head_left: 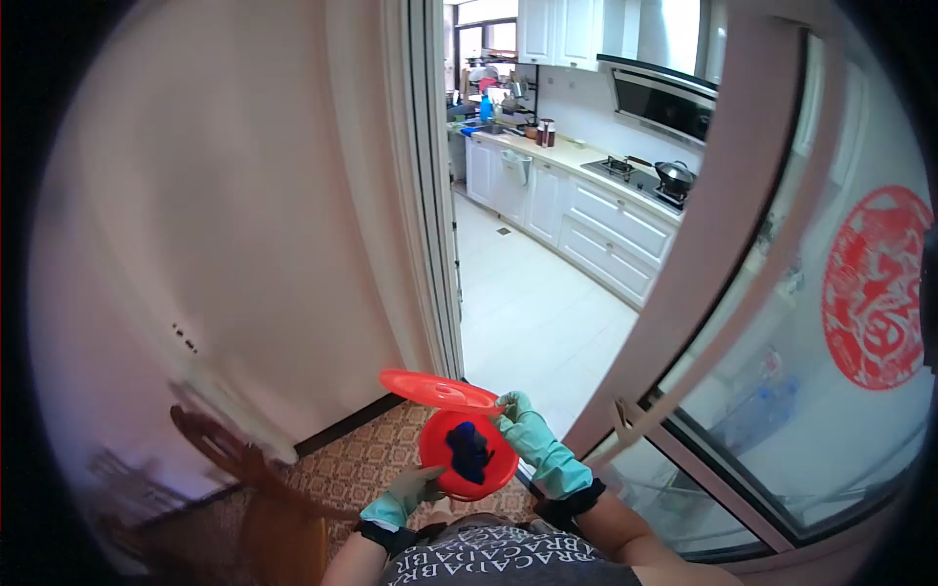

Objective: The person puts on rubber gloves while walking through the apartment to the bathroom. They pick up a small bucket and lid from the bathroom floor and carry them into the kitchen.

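Note:
Both hands wear pale green rubber gloves. My right hand (515, 410) is closed on the edge of a round red lid (440, 391), which is raised and tilted above the far side of a red bucket (503, 461). At the bucket's near left rim is my left hand (418, 485), its fingers wrapped against the rim. A crumpled dark blue cloth (469, 452) lies inside the bucket. The bucket is close in front of my body, over the patterned floor.
A sliding glass door (684, 293) with a red round decoration (879, 288) stands at the right, a pale wall (244, 225) at the left. Beyond the doorway are white kitchen cabinets (611, 220) and a stove with a pan (674, 176). A wooden chair (278, 527) is at lower left.

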Demonstrator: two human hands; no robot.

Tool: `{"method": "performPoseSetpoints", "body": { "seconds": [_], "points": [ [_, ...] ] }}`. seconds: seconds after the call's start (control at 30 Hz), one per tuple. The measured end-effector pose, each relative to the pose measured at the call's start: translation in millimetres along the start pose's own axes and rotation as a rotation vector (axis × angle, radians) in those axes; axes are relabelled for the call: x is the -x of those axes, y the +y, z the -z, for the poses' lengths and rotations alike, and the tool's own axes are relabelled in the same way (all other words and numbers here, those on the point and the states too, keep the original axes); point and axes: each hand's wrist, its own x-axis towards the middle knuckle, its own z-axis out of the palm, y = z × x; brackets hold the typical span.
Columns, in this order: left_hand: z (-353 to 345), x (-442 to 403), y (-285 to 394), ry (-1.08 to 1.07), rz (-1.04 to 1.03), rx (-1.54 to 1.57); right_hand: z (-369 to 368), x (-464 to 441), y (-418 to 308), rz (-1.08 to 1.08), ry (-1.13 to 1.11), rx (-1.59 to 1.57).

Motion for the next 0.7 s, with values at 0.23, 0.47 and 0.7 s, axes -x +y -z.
{"method": "performPoseSetpoints", "body": {
  "seconds": [0.23, 0.47, 0.7],
  "points": [
    [1.2, -165.4, 173.2, -0.072, 0.134, -0.098, 53.4, -209.3, 39.6, -0.016, 0.314, -0.002],
    [-53.0, -355.2, 325.8, -0.208, 0.218, -0.325, 152.2, -314.8, 42.7, -0.207, 0.648, -0.263],
    [-113.1, -548.3, 424.5, -0.139, 0.247, -0.156, 295.0, -447.0, 108.4, -0.343, 0.875, -0.258]
  ]
}}
